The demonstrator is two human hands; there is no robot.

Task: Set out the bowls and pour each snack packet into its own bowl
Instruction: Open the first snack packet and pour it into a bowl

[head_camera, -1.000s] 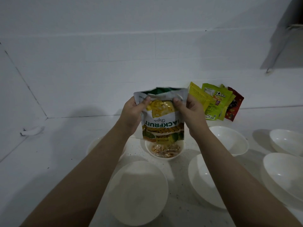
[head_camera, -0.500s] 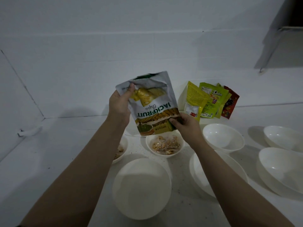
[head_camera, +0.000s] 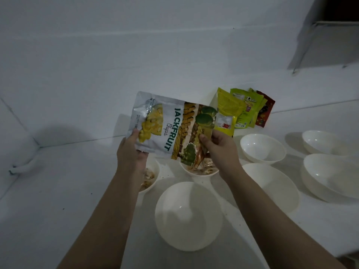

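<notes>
Head view: a jackfruit packet (head_camera: 171, 129) is held sideways in the air, print reading top to bottom, above the counter (head_camera: 58, 200). It is pinched at its left end by the left hand (head_camera: 132, 152), thumb on the front. The right end is gripped by the right hand (head_camera: 219, 146), fingers curled round the edge. That end hangs just over a small bowl (head_camera: 198, 170) holding pale chips (mostly hidden by the packet and hand). A second small bowl (head_camera: 150, 177), also with snack in it, is partly covered by the left wrist. Nearer the camera sits an unfilled bowl (head_camera: 188, 216); another (head_camera: 272, 186) lies under the right forearm. Three more white bowls are seen to the right: one (head_camera: 262, 148) near the packets, one (head_camera: 320, 141) at the back, one (head_camera: 334, 175) at the edge of view. Four spare packets (head_camera: 242, 109), yellow, green and red, are leaned against the wall (head_camera: 136, 45).
</notes>
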